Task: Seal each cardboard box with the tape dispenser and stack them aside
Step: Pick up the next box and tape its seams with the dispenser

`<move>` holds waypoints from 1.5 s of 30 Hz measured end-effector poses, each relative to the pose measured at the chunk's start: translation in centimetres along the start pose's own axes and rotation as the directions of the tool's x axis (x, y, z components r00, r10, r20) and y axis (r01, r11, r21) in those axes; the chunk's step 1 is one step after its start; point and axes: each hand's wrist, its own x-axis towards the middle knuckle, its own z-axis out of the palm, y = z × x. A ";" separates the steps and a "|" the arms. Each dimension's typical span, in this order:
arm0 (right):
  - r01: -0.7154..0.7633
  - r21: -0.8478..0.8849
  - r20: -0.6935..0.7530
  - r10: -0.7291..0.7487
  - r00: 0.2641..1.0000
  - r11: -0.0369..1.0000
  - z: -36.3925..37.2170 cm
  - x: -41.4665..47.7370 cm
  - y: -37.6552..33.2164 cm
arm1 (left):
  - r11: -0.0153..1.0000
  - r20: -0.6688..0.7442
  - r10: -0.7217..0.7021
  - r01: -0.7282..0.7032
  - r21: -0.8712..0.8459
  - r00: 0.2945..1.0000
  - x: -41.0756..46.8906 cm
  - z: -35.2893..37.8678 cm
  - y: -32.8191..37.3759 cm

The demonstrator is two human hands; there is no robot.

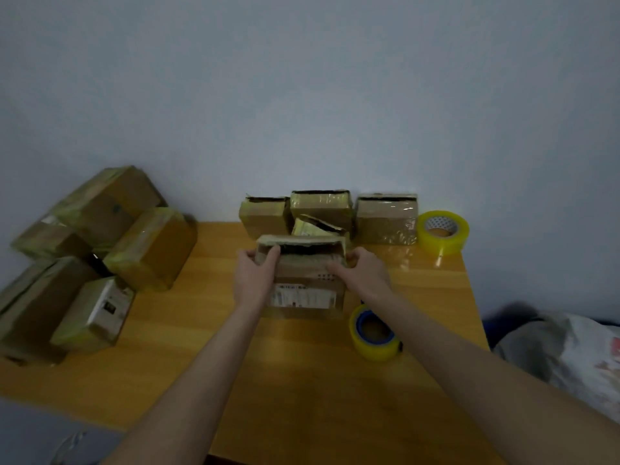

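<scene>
- Head view: a small cardboard box point(303, 280) sits in the middle of the wooden desk point(295, 380), with a white label on the side that faces the person.
- The left hand point(255, 276) is on the left top corner of the box. Its grip is closed around that corner, with the fingers curled over the edge.
- The right hand point(364, 273) lies on the right top side. Its grip is loose, and the fingers press down on the flap.
- The top of the box looks still open at the back, with a dark gap there, so it is not taped yet.
- A tape roll with a blue middle point(372, 332) lies just beside the box, near the right arm. A second yellow tape roll point(442, 231) sits at the far right, by the wall.
- Three more boxes point(322, 204) wait in a row at the back. A pile of taped boxes point(100, 250) is on the left.
- The box looks light and a bit floppy, with worn, bendy flaps. I think it is best to hold it by the two top corners and push the flaps flat, softly, so the card does not tear.
</scene>
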 end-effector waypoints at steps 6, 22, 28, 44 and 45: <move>-0.145 -0.243 0.076 0.168 0.983 0.959 4.4 -2.0 1.0 | 0.987 0.193 -0.059 0.028 0.159 0.979 -0.2 -0.6 -6.3; -0.241 -0.342 -0.050 0.239 0.970 0.908 4.0 -3.5 2.1 | 0.954 0.367 0.170 -0.246 0.173 0.915 -0.6 -0.9 -7.8; -0.240 -0.385 -0.063 0.234 0.970 0.891 4.5 -3.0 2.3 | 0.475 0.699 0.426 -0.799 0.368 0.575 -1.9 -1.2 -8.7; -0.533 -0.296 0.063 0.573 0.817 0.793 0.4 -0.9 11.9 | 0.622 0.661 0.429 -0.732 0.278 0.616 0.3 -3.1 -9.6; -0.539 -0.286 0.051 0.574 0.817 0.792 0.4 -0.7 12.2 | 0.670 0.674 0.380 -0.691 0.271 0.633 0.4 -3.1 -9.5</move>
